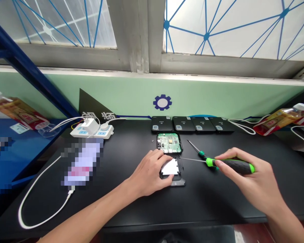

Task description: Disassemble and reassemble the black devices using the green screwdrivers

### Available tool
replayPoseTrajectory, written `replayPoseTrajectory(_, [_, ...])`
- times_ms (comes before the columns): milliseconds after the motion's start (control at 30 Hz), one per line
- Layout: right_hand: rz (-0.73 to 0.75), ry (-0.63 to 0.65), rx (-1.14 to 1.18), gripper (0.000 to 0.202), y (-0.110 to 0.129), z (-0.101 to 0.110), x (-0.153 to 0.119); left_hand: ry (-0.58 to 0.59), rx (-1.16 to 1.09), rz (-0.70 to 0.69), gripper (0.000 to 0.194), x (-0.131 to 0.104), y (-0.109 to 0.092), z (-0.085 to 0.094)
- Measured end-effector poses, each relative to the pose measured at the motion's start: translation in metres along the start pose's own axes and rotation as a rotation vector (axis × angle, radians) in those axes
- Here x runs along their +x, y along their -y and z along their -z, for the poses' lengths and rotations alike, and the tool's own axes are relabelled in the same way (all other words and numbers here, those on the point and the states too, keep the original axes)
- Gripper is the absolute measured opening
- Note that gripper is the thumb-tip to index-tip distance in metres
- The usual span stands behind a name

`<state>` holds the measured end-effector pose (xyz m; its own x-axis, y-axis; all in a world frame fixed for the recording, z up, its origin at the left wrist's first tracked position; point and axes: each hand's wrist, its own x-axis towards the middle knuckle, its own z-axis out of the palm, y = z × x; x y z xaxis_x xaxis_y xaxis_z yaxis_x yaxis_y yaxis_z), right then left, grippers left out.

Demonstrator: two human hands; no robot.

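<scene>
My left hand (154, 173) grips a small black plastic cover with a white plate (170, 167) in it, thumb at the near edge and fingers at the far side. In my right hand (255, 182) is a screwdriver (230, 166) with a black and bright green handle. Its long shaft points left, the tip by the cover's upper right corner; whether it touches cannot be made out. Just beyond lies an open black case with a green circuit board (169, 143). A dark grey flat piece (178, 182) sticks out below the cover.
A second screwdriver (201, 153) lies partly behind the first. Several closed black boxes (182, 124) stand along the wall. To the left are a white power strip (76, 131), a pixelated phone (83, 163) and its looping cable (24, 202). A bottle (281, 118) lies tilted at right.
</scene>
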<state>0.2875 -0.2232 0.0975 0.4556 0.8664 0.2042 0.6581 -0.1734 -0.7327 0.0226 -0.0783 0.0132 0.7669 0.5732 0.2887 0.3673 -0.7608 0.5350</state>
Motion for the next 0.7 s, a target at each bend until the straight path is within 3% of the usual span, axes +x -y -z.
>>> replayPoseTrajectory(200, [0.038, 0.093, -0.026, 0.028, 0.007, -0.003, 0.002, 0.037, 0.008, 0.025, 0.038, 0.000, -0.005, 0.006])
replayPoseTrajectory(567, [0.087, 0.127, -0.079, 0.029, 0.007, -0.004, 0.005, 0.048, 0.014, 0.024, 0.036, 0.001, -0.005, 0.004])
replayPoseTrajectory(700, [0.168, 0.216, -0.126, 0.025, 0.016, 0.001, 0.020, 0.051, -0.042, 0.051, 0.053, 0.000, -0.006, 0.004])
